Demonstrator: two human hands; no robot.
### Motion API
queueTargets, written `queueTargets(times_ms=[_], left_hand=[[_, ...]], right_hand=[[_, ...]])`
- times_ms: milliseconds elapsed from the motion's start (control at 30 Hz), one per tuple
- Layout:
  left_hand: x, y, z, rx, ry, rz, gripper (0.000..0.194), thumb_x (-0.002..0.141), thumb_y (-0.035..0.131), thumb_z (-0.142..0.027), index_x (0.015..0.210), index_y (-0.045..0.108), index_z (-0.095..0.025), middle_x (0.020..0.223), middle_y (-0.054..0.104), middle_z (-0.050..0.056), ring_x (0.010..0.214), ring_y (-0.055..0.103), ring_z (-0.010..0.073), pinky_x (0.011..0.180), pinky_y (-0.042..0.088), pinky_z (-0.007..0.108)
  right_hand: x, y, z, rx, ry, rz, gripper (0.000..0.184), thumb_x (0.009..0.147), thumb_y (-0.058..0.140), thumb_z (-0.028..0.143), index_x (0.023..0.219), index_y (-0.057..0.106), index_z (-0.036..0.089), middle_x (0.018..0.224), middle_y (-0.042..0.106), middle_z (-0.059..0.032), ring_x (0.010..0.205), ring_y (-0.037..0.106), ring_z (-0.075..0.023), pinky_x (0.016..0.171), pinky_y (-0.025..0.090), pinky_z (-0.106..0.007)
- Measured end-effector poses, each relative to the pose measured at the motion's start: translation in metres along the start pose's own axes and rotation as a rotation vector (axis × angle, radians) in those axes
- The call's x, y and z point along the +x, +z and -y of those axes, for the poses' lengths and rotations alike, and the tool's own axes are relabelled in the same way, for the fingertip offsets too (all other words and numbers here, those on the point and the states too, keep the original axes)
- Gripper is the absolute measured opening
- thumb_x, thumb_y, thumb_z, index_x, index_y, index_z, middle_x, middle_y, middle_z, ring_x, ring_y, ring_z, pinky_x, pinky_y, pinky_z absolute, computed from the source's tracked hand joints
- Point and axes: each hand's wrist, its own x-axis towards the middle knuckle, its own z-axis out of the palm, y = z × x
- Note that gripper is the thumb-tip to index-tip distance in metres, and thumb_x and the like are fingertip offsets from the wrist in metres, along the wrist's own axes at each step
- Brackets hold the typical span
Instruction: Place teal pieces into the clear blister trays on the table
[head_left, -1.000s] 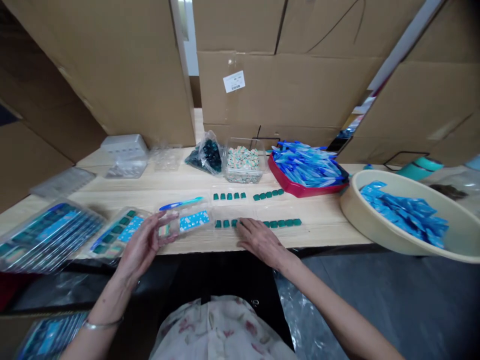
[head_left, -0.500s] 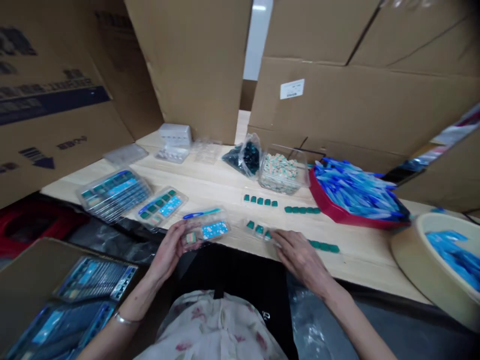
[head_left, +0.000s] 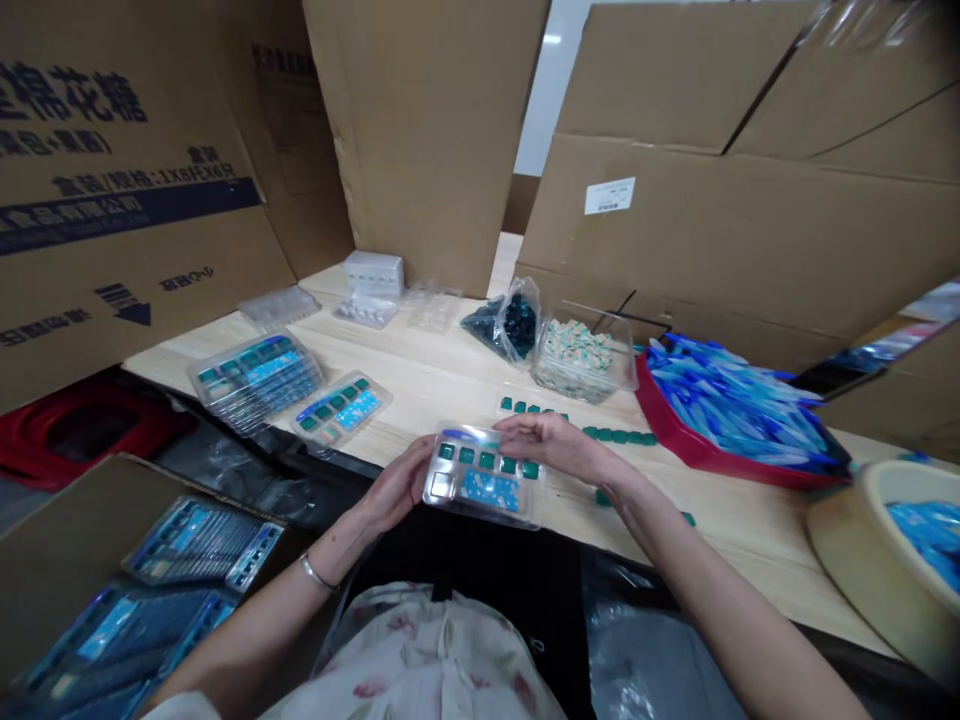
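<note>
In front of me my left hand (head_left: 402,486) grips the left end of a clear plastic blister tray (head_left: 487,512). My right hand (head_left: 553,444) has its fingers on the tray's upper right edge. Along the tray runs a row of green square pieces (head_left: 487,461), with a blue dotted rectangle (head_left: 489,490) below them and a blue stick at the top, partly hidden by glare. A similar filled tray (head_left: 341,412) lies on the table to the left. Beyond my right hand are a short row of green pieces (head_left: 517,406) and a strip of them (head_left: 619,436).
A stack of filled trays (head_left: 259,380) stands at left, with more in a cardboard box (head_left: 82,510) below. At the back are empty clear trays (head_left: 373,275), a bag of dark pieces (head_left: 516,325) and a tub of small pale pieces (head_left: 577,350). A red bin (head_left: 705,450) holds blue sticks beside a cream bucket (head_left: 832,520).
My right hand has moved left from the green pieces on the table to the tray. The tray now has a row of green pieces across it, and both hands hold it.
</note>
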Motion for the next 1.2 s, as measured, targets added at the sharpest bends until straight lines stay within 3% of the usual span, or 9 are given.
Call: queueTargets(times_ms=[67,167,233,367,467,633,833,967,1200], left_hand=[[0.0,0.003,0.001,-0.008,0.001,-0.003,0.029,0.082,0.056,-0.027,0.108,0.06,-0.016,0.108,0.064,0.007,0.095,0.06,0.0193,0.073,0.05,0.025],[-0.002,0.003,0.001,-0.009,0.002,-0.025,0.029,0.082,0.056,-0.029,0.108,0.059,-0.017,0.103,0.064,0.006,0.084,0.062,0.0176,0.064,0.051,0.025],[-0.002,0.003,-0.001,-0.01,0.013,-0.042,0.028,0.082,0.056,-0.031,0.106,0.059,-0.017,0.098,0.064,0.006,0.074,0.062,0.0151,0.058,0.052,0.024],[-0.002,0.005,-0.006,-0.013,0.016,-0.039,0.035,0.084,0.05,-0.041,0.109,0.056,-0.016,0.099,0.064,0.008,0.072,0.062,0.0162,0.056,0.052,0.027],[-0.005,0.003,-0.013,0.103,0.041,-0.052,0.043,0.084,0.046,-0.05,0.108,0.055,-0.015,0.095,0.064,0.009,0.072,0.062,0.0165,0.057,0.051,0.026],[-0.022,-0.022,-0.041,0.591,0.164,-0.278,0.036,0.077,0.055,-0.05,0.088,0.054,-0.016,0.059,0.058,-0.003,0.044,0.053,0.0099,0.042,0.042,0.02],[-0.048,-0.065,-0.09,0.969,0.184,-0.64,0.045,0.078,0.04,-0.063,0.074,0.047,-0.019,0.043,0.053,-0.003,0.035,0.051,0.0151,0.035,0.039,0.023],[-0.05,-0.093,-0.103,1.132,0.121,-0.77,0.053,0.079,0.029,-0.067,0.064,0.047,-0.019,0.045,0.056,0.0,0.036,0.052,0.0156,0.041,0.041,0.026],[-0.038,-0.128,-0.1,1.365,0.008,-0.945,0.055,0.079,0.026,-0.066,0.061,0.05,-0.02,0.054,0.061,0.006,0.052,0.06,0.0206,0.053,0.042,0.028]], right_hand=[[0.007,0.007,-0.011,-0.138,-0.058,-0.128,0.033,0.073,0.064,0.041,0.097,0.065,0.018,0.086,0.065,-0.0053,0.08,0.061,-0.0192,0.069,0.05,-0.033],[0.006,0.018,-0.027,-0.262,-0.142,-0.439,0.038,0.07,0.067,0.038,0.103,0.062,0.02,0.104,0.059,-0.0094,0.097,0.056,-0.0235,0.079,0.048,-0.037],[0.002,0.026,-0.035,-0.188,-0.033,-0.535,0.05,0.071,0.066,0.04,0.115,0.054,0.02,0.11,0.055,-0.0104,0.092,0.057,-0.0219,0.074,0.05,-0.036],[-0.006,0.044,-0.04,0.093,0.236,-0.441,0.063,0.076,0.055,0.049,0.128,0.038,0.019,0.102,0.053,-0.0073,0.055,0.056,-0.0107,0.047,0.048,-0.026],[-0.001,0.051,-0.037,0.136,0.215,-0.449,0.065,0.074,0.057,0.05,0.128,0.037,0.02,0.1,0.051,-0.0046,0.051,0.053,-0.0079,0.042,0.044,-0.024],[0.043,0.056,-0.023,0.093,0.072,-0.379,0.058,0.074,0.059,0.047,0.123,0.044,0.02,0.1,0.054,-0.004,0.049,0.051,-0.0066,0.042,0.043,-0.022],[0.148,0.079,0.018,-0.194,-0.187,-0.284,0.046,0.077,0.059,0.041,0.114,0.056,0.015,0.101,0.06,-0.0071,0.081,0.059,-0.0148,0.075,0.048,-0.027],[0.206,0.104,0.029,-0.345,-0.227,-0.229,0.036,0.082,0.054,0.037,0.107,0.061,0.012,0.099,0.064,-0.0088,0.089,0.059,-0.0163,0.082,0.044,-0.026],[0.224,0.136,0.027,-0.686,-0.202,-0.219,0.033,0.09,0.041,0.039,0.098,0.062,0.014,0.1,0.063,-0.0113,0.099,0.054,-0.0206,0.083,0.04,-0.028]])
